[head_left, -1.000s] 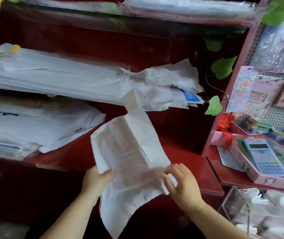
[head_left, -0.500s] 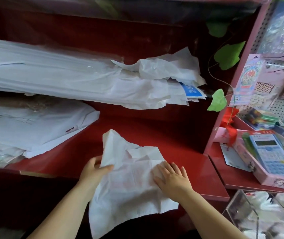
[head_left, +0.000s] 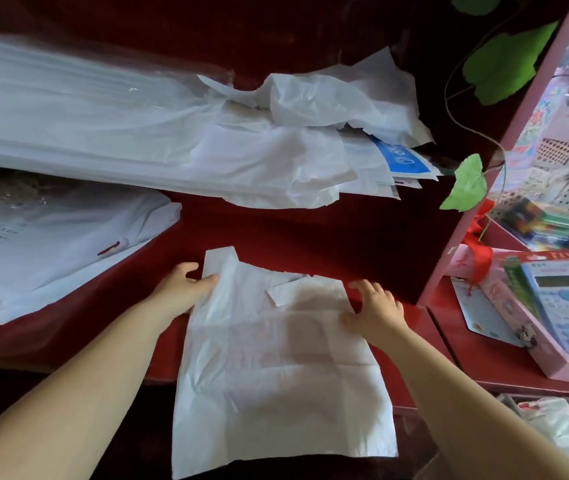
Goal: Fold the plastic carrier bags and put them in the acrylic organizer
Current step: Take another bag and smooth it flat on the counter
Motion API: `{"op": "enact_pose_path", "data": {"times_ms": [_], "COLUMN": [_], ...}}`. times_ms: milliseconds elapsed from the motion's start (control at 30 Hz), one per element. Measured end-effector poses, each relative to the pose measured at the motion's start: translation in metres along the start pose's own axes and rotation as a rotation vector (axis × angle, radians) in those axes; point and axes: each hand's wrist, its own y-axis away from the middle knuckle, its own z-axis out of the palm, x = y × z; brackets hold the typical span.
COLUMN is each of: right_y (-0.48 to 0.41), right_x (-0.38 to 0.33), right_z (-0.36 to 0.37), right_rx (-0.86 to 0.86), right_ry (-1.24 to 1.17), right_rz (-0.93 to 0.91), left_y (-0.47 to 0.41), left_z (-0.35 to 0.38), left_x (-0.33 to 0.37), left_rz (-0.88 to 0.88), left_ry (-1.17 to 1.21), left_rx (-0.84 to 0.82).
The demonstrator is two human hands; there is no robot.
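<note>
Head view: one white plastic carrier bag (head_left: 276,375) lies flat on the red shelf (head_left: 310,237), handles toward the back, its lower part hanging over the front edge. The left hand (head_left: 179,289) pinches the bag's upper left handle, thumb on top. The right hand (head_left: 375,310) rests with arched fingers on the bag's right edge; whether it grasps cannot be determined. Stacked white bags (head_left: 103,133) lie behind; a calculator (head_left: 567,306) sits to the right.
</note>
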Motion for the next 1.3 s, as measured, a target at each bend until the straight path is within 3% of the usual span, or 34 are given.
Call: {"op": "enact_pose_path", "data": {"times_ms": [200,367,533,667,733,933,1033,1167,1300], "right_y": [-0.028,-0.041,-0.056,-0.059,-0.060,-0.051,-0.023,0.022,0.054], "right_x": [-0.023,-0.028,-0.037,-0.045,-0.050,-0.050,-0.032,-0.015,-0.009], "right_z": [0.015,0.022,0.018,0.021,0.023,0.004,0.001,0.022,0.041], "right_rx": [-0.035,0.016,0.013,0.132,0.194,0.549,0.617,0.522,0.436], "right_ry": [0.153,0.138,0.187,0.260,0.208,-0.396,-0.433,-0.298,-0.124], "right_rz": [-0.296,-0.271,-0.215,-0.241,-0.312,-0.347,-0.520,-0.616,-0.716], "left_y": [-0.038,-0.057,-0.064,-0.059,-0.052,-0.026,-0.001,0.025,0.037], "left_z": [0.015,0.018,0.010,0.007,0.007,-0.015,-0.019,-0.023,-0.038], "left_x": [0.015,0.021,0.030,0.033,0.032,0.032,0.015,-0.016,-0.041], "left_rz": [0.048,0.121,0.235,0.224,0.238,0.424,0.452,0.396,0.380], "left_ry": [0.061,0.037,-0.112,0.072,0.139,0.336,0.287,0.225,-0.083], "left_rx": [0.052,0.155,0.157,0.102,0.091,0.111,0.084,-0.035,-0.005]}}
